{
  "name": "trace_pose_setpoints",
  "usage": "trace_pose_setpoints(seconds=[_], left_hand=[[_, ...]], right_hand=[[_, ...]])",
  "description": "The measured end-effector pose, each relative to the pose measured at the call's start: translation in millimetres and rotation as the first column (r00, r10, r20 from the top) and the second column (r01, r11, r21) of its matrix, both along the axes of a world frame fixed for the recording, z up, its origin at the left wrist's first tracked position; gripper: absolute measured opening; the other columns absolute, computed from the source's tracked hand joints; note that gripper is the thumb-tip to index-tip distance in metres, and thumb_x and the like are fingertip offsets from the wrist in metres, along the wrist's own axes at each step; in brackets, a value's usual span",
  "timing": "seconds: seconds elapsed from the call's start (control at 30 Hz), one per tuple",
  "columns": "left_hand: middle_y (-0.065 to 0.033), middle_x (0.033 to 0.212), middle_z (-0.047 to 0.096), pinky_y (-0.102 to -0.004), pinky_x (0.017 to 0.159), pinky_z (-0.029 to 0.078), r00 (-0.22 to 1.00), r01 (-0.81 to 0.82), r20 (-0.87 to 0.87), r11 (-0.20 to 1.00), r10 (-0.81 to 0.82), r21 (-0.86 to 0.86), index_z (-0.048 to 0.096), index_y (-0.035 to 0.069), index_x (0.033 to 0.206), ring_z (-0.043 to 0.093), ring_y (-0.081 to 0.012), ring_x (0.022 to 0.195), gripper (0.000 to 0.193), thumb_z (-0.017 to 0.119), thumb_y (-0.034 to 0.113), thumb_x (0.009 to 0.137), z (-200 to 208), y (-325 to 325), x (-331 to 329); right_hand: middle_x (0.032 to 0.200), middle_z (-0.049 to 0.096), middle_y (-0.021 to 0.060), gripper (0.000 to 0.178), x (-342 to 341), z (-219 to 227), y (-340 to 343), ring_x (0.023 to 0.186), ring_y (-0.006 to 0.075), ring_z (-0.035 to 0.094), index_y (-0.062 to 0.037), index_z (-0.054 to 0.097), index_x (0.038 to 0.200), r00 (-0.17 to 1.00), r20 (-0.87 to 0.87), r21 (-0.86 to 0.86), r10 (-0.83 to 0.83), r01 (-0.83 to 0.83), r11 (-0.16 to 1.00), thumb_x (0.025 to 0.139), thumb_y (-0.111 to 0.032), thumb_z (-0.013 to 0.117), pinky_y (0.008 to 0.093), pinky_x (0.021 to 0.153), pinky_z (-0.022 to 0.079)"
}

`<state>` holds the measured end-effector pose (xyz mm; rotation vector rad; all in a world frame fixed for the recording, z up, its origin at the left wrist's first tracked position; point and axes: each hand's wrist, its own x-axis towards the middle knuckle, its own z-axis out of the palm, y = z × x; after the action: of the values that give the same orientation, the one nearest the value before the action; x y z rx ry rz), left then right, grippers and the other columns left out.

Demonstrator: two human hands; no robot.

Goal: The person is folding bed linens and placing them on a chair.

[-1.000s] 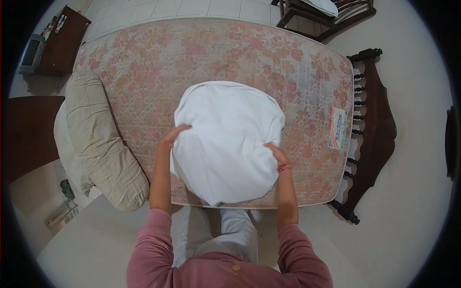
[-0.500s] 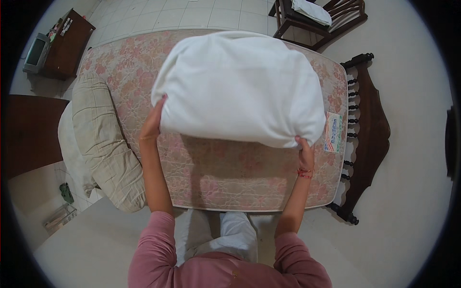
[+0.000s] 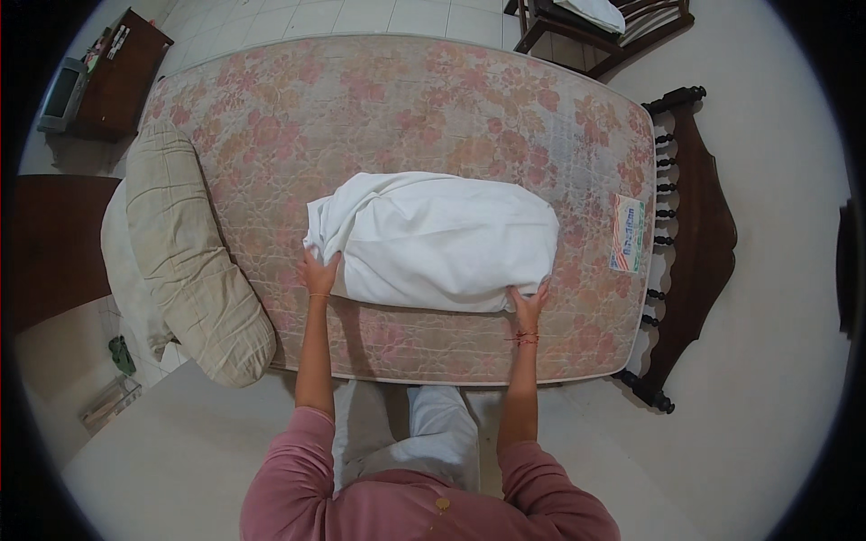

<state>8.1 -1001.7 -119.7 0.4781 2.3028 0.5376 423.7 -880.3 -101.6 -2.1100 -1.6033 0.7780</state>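
Note:
A bunched white bed sheet [image 3: 442, 239] lies low over the middle of the flowered mattress [image 3: 379, 108], its surface creased and its near edge toward me. At its near left corner my left hand [image 3: 319, 270] is closed on the cloth, fingers partly tucked under the folds. My right hand [image 3: 529, 307] grips the near right corner, the thumb and fingers pinching the fabric. Both forearms reach in over the mattress's near edge.
Two pale pillows [image 3: 194, 252] lean at the mattress's left end. A dark wooden headboard [image 3: 699, 243] stands on the right, with a printed label [image 3: 628, 233] on the mattress beside it. Beyond are a wooden chair [image 3: 595, 41] with white cloth and a brown cabinet [image 3: 122, 77].
The sheet was raised and puffed out wide like a balloon; it has come down toward me, collapsed and grown smaller. Both hands moved down and closer together, still holding its corners.

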Motion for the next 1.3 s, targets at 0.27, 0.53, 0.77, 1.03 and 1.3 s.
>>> trace_pose_setpoints(seconds=[0.27,0.53,0.77,1.03,1.3], left_hand=[[-0.0175,0.136,0.011,-0.0625,0.093,0.004,0.924,0.338,-0.204,0.940,-0.324,0.040,0.029,0.026,0.128,0.002,-0.0407,0.125,0.083,0.064,0.056,0.059,20,73,26],[-0.0224,0.134,0.003,-0.0625,0.093,0.005,0.945,-0.109,-0.318,0.991,0.078,-0.083,0.004,0.018,0.133,0.001,-0.0366,0.126,0.123,0.076,0.054,0.039,-3,78,20],[-0.0232,0.115,0.043,-0.0357,0.088,0.035,0.995,-0.069,0.069,0.994,0.075,-0.090,0.028,-0.010,0.119,0.044,-0.0298,0.107,0.105,0.075,0.049,0.046,-21,60,-12],[-0.0095,0.107,0.054,-0.0269,0.079,0.042,0.809,-0.092,0.585,0.972,-0.053,0.215,0.044,-0.002,0.115,0.054,-0.0184,0.093,0.064,0.066,0.033,0.067,13,38,-4],[-0.0074,0.105,0.055,-0.0261,0.081,0.042,0.430,-0.455,0.901,0.875,0.056,0.163,0.047,0.000,0.113,0.053,-0.0153,0.093,0.050,0.060,0.030,0.074,63,0,-3]], right_hand=[[0.136,0.002,0.0215,0.101,-20,0,66,0.126,0.0366,0.001,-0.0106,0.011,0.133,0.974,0.114,-0.108,0.195,-0.183,0.977,0.060,-0.056,0.063,0.0587,0.095,0.006],[0.130,0.014,0.0269,0.118,-23,-12,75,0.123,0.0368,0.012,-0.0004,0.003,0.129,0.993,-0.037,-0.146,-0.115,0.109,0.983,0.050,-0.049,0.075,0.0412,0.101,0.015],[0.125,0.033,0.0173,0.101,-12,-39,86,0.114,0.0268,0.033,0.0015,0.019,0.126,0.948,-0.261,-0.313,-0.183,0.096,0.945,0.053,-0.037,0.077,0.0316,0.096,0.027],[0.116,0.046,0.0072,0.058,-22,-34,45,0.106,0.0189,0.043,-0.0006,0.045,0.115,0.755,-0.650,-0.392,-0.088,-0.234,0.890,0.069,-0.029,0.064,0.0265,0.091,0.031],[0.103,0.054,0.0063,0.049,-41,51,6,0.091,0.0191,0.054,-0.0048,0.048,0.111,0.365,-0.770,-0.597,-0.524,-0.121,0.793,0.071,-0.030,0.058,0.0280,0.079,0.042]])
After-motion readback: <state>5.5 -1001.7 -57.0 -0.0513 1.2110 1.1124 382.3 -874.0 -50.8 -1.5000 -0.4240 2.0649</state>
